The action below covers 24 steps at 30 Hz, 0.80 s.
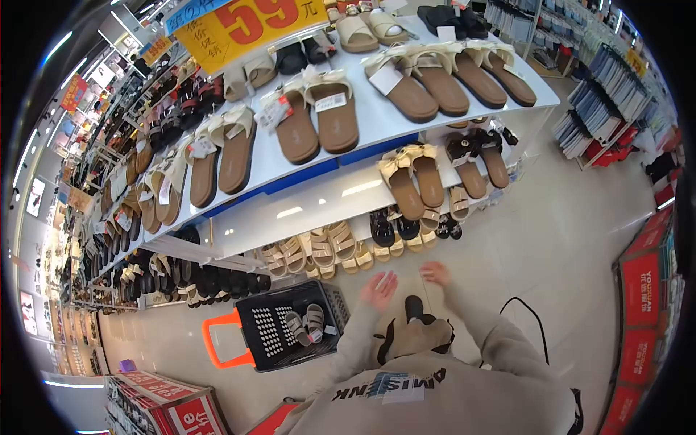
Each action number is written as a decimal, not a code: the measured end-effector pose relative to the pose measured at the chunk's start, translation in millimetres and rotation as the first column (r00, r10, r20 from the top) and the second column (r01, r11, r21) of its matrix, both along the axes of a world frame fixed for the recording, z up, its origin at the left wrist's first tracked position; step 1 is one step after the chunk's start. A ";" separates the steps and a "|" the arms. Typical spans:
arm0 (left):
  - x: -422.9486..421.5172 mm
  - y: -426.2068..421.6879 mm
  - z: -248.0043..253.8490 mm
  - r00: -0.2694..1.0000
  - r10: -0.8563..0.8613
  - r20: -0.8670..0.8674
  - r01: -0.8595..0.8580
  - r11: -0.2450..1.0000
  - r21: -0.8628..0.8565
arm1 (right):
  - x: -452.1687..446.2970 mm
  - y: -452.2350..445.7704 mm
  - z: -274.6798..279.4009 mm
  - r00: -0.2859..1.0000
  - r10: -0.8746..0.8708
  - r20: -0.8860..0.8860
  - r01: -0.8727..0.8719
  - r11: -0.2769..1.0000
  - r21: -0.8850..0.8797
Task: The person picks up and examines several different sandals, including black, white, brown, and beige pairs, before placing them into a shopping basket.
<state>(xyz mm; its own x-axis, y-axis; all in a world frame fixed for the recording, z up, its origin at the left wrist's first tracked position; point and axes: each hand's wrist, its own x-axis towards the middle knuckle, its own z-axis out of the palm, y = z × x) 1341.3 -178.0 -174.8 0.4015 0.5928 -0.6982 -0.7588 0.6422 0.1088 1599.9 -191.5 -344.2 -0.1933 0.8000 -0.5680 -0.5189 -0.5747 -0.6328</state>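
Observation:
My left hand (pixel 380 289) is raised in front of my body, its fingers apart and nothing in it. A short gap to its right, my right hand (pixel 436 274) is also held up, slightly blurred, with its fingers partly curled; whether they are closed cannot be made out. Neither hand touches the display shelf (pixel 319 174) ahead, which carries brown-soled sandals (pixel 336 119) with cream straps and tags. Below and left of my left hand, a black basket (pixel 279 299) with an orange handle (pixel 210 341) holds a pair of grey sandals (pixel 315 319).
A lower shelf (pixel 290 217) holds bow sandals (pixel 411 183), with beige sandals (pixel 319 248) beneath it. Red boxes (pixel 641 290) line the right side, and a red-and-white bin (pixel 170 406) is at bottom left. A yellow price sign (pixel 243 29) hangs above.

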 end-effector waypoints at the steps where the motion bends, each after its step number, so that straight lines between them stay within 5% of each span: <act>1: 19.2 4.0 5.6 0.998 -0.038 -0.044 0.038 0.999 0.000 | 26.5 10.4 9.9 0.984 -0.051 -0.169 0.067 0.994 0.087; 2: 35.5 8.8 1.8 0.998 -0.039 -0.045 0.038 0.999 -0.006 | 41.6 15.5 15.4 0.983 -0.148 0.105 0.146 0.989 0.023; 3: 51.4 16.3 -8.3 0.989 -0.079 -0.124 0.080 0.997 0.005 | 40.6 27.6 80.0 0.901 -0.212 0.379 0.237 0.971 -0.020; 5: 77.1 39.5 -25.0 0.974 -0.114 -0.193 0.119 0.993 0.015 | 42.7 44.7 128.3 0.913 -0.232 0.335 0.230 0.972 0.045; 10: 111.5 103.4 -15.0 0.824 -0.219 -0.522 0.321 0.941 0.111 | 35.0 103.0 132.6 0.950 -0.239 0.200 0.227 0.971 0.077; 13: 126.5 135.4 -48.9 0.784 -0.172 -0.596 0.266 0.961 0.072 | 30.3 129.6 135.9 0.958 -0.225 0.180 0.213 0.974 0.081; 17: 135.8 153.3 -73.1 0.771 -0.246 -0.587 0.433 0.879 0.201 | 25.6 149.9 148.2 0.959 -0.251 0.131 0.258 0.965 -0.046; 20: 123.8 134.0 -30.9 0.887 -0.127 -0.445 0.282 0.910 0.302 | 30.3 145.0 133.0 0.945 -0.294 0.144 0.289 0.956 0.057; 24: 90.9 104.6 -38.6 0.913 -0.131 -0.387 0.217 0.958 0.186 | 37.5 128.0 122.5 0.960 -0.272 0.063 0.269 0.962 0.058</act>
